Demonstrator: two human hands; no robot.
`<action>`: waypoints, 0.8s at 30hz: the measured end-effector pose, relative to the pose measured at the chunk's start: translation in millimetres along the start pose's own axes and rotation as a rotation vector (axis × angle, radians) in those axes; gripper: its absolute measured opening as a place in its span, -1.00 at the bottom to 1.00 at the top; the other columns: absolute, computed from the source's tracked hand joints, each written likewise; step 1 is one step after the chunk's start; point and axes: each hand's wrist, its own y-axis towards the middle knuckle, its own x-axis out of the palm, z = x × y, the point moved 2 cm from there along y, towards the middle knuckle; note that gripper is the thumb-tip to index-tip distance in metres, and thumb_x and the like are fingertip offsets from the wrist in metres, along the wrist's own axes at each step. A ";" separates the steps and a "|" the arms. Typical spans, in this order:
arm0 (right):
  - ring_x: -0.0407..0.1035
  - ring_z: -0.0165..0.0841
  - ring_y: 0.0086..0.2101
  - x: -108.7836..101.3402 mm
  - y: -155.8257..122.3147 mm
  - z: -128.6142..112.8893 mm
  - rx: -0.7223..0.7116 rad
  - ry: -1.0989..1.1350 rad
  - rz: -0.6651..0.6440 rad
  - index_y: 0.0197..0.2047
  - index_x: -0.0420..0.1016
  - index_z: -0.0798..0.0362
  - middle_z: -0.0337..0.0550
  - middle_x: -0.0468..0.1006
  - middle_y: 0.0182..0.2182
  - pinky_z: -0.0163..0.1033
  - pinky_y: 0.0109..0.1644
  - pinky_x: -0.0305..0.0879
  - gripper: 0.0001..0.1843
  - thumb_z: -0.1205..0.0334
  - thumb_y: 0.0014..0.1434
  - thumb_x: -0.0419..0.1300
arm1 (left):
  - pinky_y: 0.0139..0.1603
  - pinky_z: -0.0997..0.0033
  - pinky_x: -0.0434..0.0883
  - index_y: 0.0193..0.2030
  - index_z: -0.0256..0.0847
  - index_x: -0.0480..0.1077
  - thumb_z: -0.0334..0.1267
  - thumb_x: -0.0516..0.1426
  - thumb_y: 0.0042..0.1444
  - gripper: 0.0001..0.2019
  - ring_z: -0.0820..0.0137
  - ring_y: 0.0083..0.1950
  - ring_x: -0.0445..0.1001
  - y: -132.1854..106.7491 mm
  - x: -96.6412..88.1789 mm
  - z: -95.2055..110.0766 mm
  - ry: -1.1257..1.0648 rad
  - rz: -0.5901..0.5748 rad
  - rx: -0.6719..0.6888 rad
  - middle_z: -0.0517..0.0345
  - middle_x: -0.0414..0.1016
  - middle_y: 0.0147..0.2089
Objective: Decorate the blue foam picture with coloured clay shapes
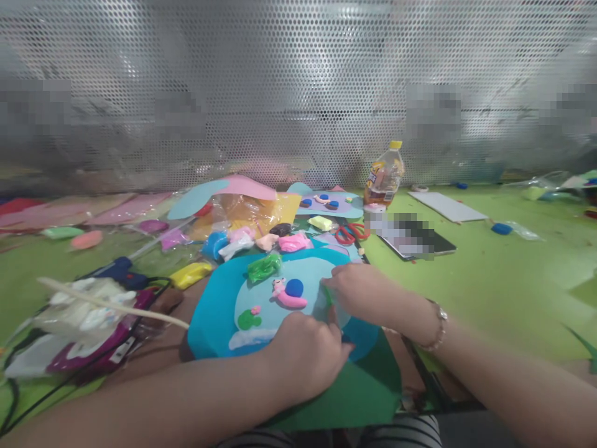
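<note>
A blue foam craft board lies in front of me with a light blue oval on it. On the oval sit a pink clay snail with a blue shell, a green clay leaf with a pink flower and white clay at the lower edge. My left hand is curled closed at the board's lower right. My right hand, a bracelet on its wrist, pinches a small green piece at the oval's right edge. A bag of green clay rests on the board's top.
Clay packets in pink, white, blue and yellow, red scissors and foam sheets lie beyond the board. A drink bottle stands by a tablet. A glue gun and plastic bags are at the left. A perforated metal wall stands behind.
</note>
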 end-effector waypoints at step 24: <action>0.20 -0.38 -0.56 10.9 -6.9 -7.7 -0.005 -0.063 -0.103 -0.19 0.46 0.08 -0.17 0.42 -0.51 -0.26 -0.56 -0.24 -0.77 0.37 0.08 0.06 | -0.61 0.37 0.31 -0.29 -0.38 0.46 -0.28 -0.11 0.29 -0.64 0.26 -0.52 0.46 -1.4 1.6 2.9 -0.108 -0.063 0.090 -0.03 0.44 -0.53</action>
